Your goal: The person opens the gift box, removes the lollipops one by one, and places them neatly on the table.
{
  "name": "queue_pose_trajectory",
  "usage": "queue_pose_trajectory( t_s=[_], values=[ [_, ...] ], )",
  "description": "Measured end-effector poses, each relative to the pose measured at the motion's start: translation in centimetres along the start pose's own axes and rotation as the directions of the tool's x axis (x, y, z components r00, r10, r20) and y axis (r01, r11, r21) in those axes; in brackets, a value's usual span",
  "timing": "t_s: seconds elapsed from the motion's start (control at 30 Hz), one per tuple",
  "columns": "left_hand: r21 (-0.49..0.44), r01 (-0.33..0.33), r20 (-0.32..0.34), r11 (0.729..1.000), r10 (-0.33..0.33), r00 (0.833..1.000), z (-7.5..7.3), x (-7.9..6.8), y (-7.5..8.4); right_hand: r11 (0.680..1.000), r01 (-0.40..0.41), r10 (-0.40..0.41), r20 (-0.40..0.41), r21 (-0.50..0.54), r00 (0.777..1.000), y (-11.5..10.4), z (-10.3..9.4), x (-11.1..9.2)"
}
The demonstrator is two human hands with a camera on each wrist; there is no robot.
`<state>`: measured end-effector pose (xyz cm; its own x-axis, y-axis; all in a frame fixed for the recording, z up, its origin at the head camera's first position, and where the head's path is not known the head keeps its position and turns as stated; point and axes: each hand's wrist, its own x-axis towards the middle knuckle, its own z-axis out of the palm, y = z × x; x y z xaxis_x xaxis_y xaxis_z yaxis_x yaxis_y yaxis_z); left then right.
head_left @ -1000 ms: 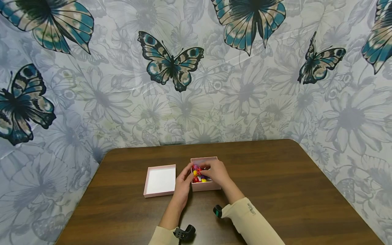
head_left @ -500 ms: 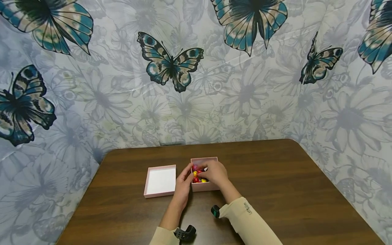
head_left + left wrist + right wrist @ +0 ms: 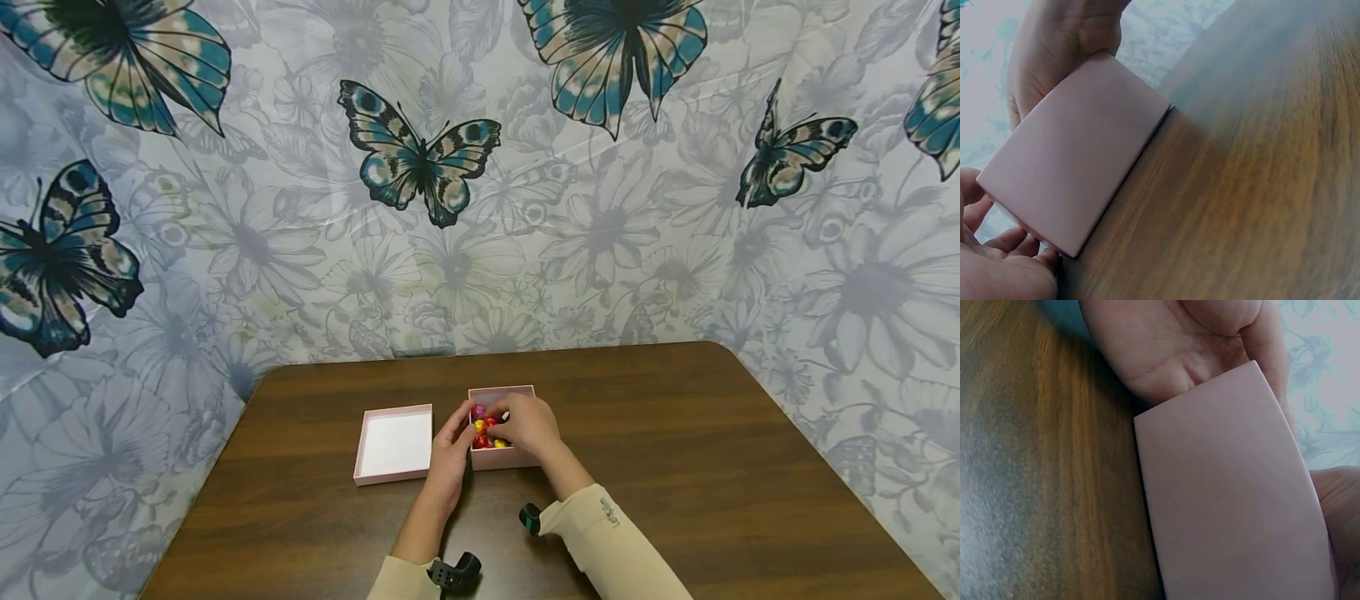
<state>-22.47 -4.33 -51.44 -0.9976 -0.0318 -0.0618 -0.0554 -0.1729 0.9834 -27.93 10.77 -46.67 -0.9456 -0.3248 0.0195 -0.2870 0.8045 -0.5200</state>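
Observation:
A pink open box (image 3: 504, 459) holds several small shiny pieces (image 3: 482, 442) in red, yellow and purple that look like wrapped candies. My left hand (image 3: 447, 458) holds the box at its left end, thumb and forefinger at the rim. In the left wrist view, the fingers of that hand (image 3: 1007, 265) curl against the end of the pink box (image 3: 1079, 156). From the right, my right hand (image 3: 527, 425) reaches over the rim into the box, fingers bent down among the pieces. The right wrist view has the front wall (image 3: 1229, 494) hiding those fingertips; I cannot tell whether they pinch a piece.
To the left of the box lies its shallow lid (image 3: 393, 444), white inside and facing up. Both stand on a brown wooden table (image 3: 637, 433). Behind the table hangs a cloth (image 3: 600, 250) printed with butterflies and flowers. A black band sits on each wrist.
My right hand shifts slightly inside the box, and the visible pieces around its fingers look a little rearranged. My left hand, the box and the lid stay in place.

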Motion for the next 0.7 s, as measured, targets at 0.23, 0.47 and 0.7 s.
queue_pose_trajectory(
  t_s=[0.23, 0.47, 0.7],
  values=[
    [-0.001, -0.009, 0.007, 1.000, 0.009, 1.000, -0.3, 0.0, -0.1, 0.996, 0.011, -0.009, -0.018, 0.086, 1.000, 0.0, 0.1, -0.2],
    [0.008, -0.007, 0.008, 1.000, 0.007, 1.000, -0.5, -0.2, -0.2, 0.979, 0.037, -0.026, -0.058, 0.200, 0.998, 0.0, -0.1, -0.7],
    [0.009, -0.008, 0.013, 1.000, 0.008, 1.000, -0.6, -0.3, -0.3, 0.946, 0.036, 0.002, -0.116, 0.321, 0.993, 0.1, -0.1, -1.4]
  ],
)
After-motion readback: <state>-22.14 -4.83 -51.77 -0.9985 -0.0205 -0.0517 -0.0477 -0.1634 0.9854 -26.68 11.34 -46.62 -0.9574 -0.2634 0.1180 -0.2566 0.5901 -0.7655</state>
